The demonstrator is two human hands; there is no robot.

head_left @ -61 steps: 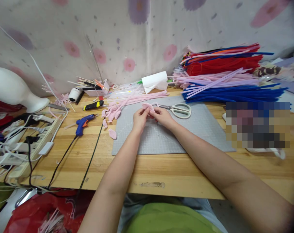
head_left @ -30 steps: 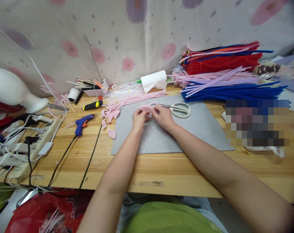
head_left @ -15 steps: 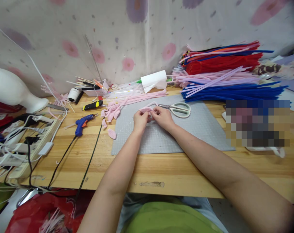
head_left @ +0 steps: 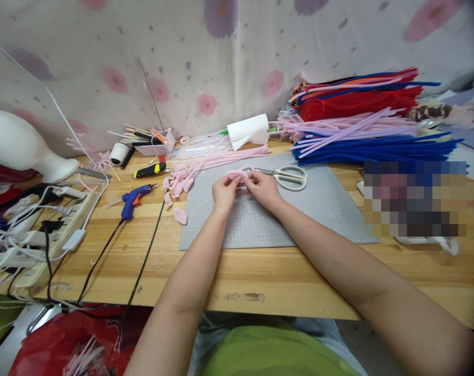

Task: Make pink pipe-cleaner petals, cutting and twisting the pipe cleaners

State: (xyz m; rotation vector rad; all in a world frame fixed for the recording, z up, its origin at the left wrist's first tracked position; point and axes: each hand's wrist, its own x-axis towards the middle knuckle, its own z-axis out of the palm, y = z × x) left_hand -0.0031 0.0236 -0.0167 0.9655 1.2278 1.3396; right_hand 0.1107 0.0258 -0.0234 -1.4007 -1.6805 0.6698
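Over the grey cutting mat [head_left: 319, 224], my left hand [head_left: 224, 194] and my right hand [head_left: 263, 189] meet, thumbs close together. Both pinch a bent pink pipe cleaner [head_left: 237, 173], which arches above the fingertips; its lower part is hidden by the fingers. Just beyond my right hand lie scissors [head_left: 292, 178] with pale handles, blades pointing left. Several pink petal-shaped pieces [head_left: 178, 180] lie in a pile left of my hands, and a single pink petal [head_left: 180, 216] rests by the mat's left edge.
A blue glue gun [head_left: 133, 201] and a yellow-black cutter [head_left: 149, 170] lie on the left. Farther left is a power strip [head_left: 60, 235] with tangled cables. Blue pipe cleaners [head_left: 374, 150] and red ones [head_left: 358, 103] are stacked at the back right. A white foam head [head_left: 21, 141] stands far left.
My left hand has shifted slightly left and the pink pipe cleaner has changed shape a little between my fingers. My right hand has barely moved.
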